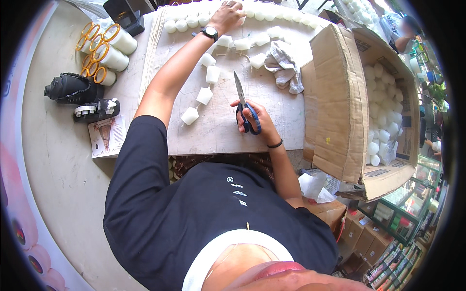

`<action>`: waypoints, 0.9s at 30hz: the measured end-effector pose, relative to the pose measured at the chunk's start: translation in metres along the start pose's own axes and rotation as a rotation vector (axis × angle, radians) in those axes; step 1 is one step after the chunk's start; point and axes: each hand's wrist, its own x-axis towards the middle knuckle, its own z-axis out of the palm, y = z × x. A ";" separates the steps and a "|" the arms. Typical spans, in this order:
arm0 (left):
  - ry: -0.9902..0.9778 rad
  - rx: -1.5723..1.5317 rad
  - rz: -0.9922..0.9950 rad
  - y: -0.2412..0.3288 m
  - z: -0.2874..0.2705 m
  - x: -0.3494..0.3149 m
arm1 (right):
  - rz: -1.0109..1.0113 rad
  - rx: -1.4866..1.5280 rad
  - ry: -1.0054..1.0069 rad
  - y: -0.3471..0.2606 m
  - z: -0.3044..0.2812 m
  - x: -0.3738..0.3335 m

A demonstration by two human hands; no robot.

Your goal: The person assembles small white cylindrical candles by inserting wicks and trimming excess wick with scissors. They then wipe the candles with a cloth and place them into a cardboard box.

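My left hand (227, 18) reaches to the far edge of the table. Its fingers are bent among a row of short white candles (192, 21); whatever they grip is hidden. In my right hand (259, 123) is a pair of scissors (239, 89) with blue and black handles, fingers through the loops and blades pointing away from me. Between my hands, a chain of white waxy candle pieces (212, 74), seemingly joined by a thin wick, curves across the tabletop. Its near end piece (190, 116) lies left of the scissors.
A crumpled grey cloth (284, 66) lies beside an open cardboard box (340, 102) of white candles (383, 94). At left are rolls of tape (116, 39), a black bottle (73, 88), a tape dispenser (97, 110) and a printed card (108, 136). Another person (407, 36) is at far right.
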 end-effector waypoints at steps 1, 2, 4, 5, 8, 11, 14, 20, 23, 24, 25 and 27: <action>-0.003 0.008 -0.022 -0.001 -0.003 -0.001 | 0.003 -0.007 0.002 -0.001 0.002 0.000; -0.007 0.019 -0.048 -0.003 -0.007 -0.004 | 0.002 -0.010 -0.005 -0.002 0.004 0.000; 0.041 0.016 -0.152 -0.013 -0.006 -0.023 | 0.009 -0.019 -0.033 -0.006 0.007 0.002; 0.048 -0.016 -0.197 -0.005 -0.021 -0.026 | -0.005 -0.037 -0.023 -0.005 0.006 0.002; 0.031 -0.190 -0.444 0.022 -0.085 -0.050 | -0.019 -0.043 0.008 -0.001 0.003 0.004; 0.036 -0.250 -0.524 0.069 -0.180 -0.111 | -0.070 0.016 0.050 -0.004 0.009 0.000; -0.374 -0.626 -0.736 0.110 -0.244 -0.185 | 0.245 -0.175 -0.003 -0.020 0.019 -0.006; -0.491 -0.944 -0.531 0.132 -0.277 -0.258 | 0.458 -0.538 -0.155 -0.036 0.038 -0.015; -0.506 -0.978 -0.542 0.134 -0.283 -0.261 | 0.511 -0.701 -0.211 -0.037 0.045 -0.005; -0.487 -0.956 -0.526 0.134 -0.280 -0.268 | 0.526 -0.698 -0.220 -0.036 0.046 -0.002; -0.515 -0.960 -0.539 0.133 -0.281 -0.269 | 0.538 -0.700 -0.230 -0.035 0.048 0.002; -0.573 -0.967 -0.566 0.132 -0.283 -0.271 | 0.572 -0.680 -0.254 -0.035 0.048 0.009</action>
